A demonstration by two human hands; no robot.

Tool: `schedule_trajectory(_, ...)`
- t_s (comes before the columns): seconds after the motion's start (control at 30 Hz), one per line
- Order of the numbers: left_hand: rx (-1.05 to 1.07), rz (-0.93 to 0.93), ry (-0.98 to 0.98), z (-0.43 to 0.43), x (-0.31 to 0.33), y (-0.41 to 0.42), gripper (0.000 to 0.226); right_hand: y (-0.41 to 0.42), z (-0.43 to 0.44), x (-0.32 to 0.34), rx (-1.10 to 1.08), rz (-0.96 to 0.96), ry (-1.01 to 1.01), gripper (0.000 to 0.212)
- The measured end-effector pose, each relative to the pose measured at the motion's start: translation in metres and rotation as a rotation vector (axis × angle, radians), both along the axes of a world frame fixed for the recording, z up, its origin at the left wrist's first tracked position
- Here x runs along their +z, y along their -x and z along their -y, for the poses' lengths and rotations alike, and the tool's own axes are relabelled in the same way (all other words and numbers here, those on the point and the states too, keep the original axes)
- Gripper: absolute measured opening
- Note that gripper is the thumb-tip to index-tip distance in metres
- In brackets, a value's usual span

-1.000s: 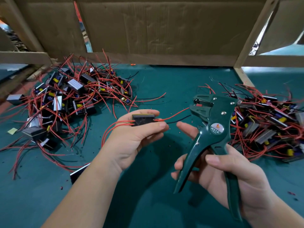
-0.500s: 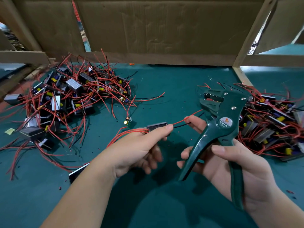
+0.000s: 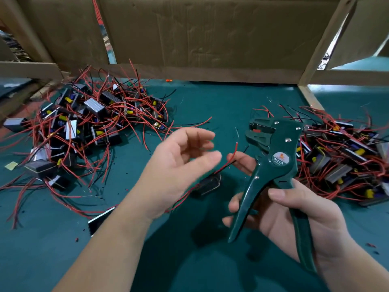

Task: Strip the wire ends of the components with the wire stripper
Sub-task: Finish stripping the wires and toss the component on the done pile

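Observation:
My right hand (image 3: 294,213) grips the handles of the dark green wire stripper (image 3: 277,148), whose jaws point up and left, with nothing in them. My index finger stretches under the tool toward a red wire. My left hand (image 3: 179,165) hovers over the green mat (image 3: 189,260), fingers spread and relaxed, holding nothing; it is motion-blurred. Just right of and below it is a small black component (image 3: 210,183), blurred, low over or on the mat; I cannot tell which. Its red and black leads (image 3: 232,157) rise toward the stripper's jaws.
A large pile of black components with red wires (image 3: 88,123) lies at the left, a second pile (image 3: 341,161) at the right behind the stripper. One component (image 3: 101,220) lies beside my left forearm. A cardboard wall (image 3: 200,39) and a wooden post (image 3: 322,45) close the back.
My left hand has let go of the component and opened; the component has dropped toward the mat. My right hand with the stripper has stayed nearly in place.

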State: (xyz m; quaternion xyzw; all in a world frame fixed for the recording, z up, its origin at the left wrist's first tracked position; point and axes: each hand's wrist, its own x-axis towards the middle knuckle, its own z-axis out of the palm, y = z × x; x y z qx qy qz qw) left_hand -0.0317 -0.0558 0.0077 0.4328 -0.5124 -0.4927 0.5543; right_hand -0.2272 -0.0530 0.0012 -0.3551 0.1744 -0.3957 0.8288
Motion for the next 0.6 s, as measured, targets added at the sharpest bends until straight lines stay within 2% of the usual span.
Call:
schedule_trajectory(0.07, 0.018, 0.257, 0.010, 0.002, -0.008, 0.003, 0.038, 0.000, -0.001, 0.001, 0.039, 0.012, -0.009, 0.074)
schedule_trajectory(0.17, -0.117, 0.240, -0.066, -0.001, -0.011, 0.005, 0.041, -0.001, -0.002, -0.001, 0.069, 0.041, -0.007, 0.074)
schedule_trajectory(0.33, -0.042, 0.321, -0.028, -0.002, -0.009, 0.006, 0.022, -0.003, -0.004, -0.002, 0.080, 0.001, 0.012, 0.075)
schedule_trajectory(0.5, 0.184, 0.425, 0.044, -0.005, -0.005, 0.003, 0.016, -0.009, -0.007, -0.004, -0.028, 0.016, 0.000, 0.071)
schedule_trajectory(0.6, 0.278, 0.471, 0.071, -0.002, -0.003, -0.006, 0.018, -0.010, -0.003, -0.002, -0.088, -0.054, -0.136, 0.073)
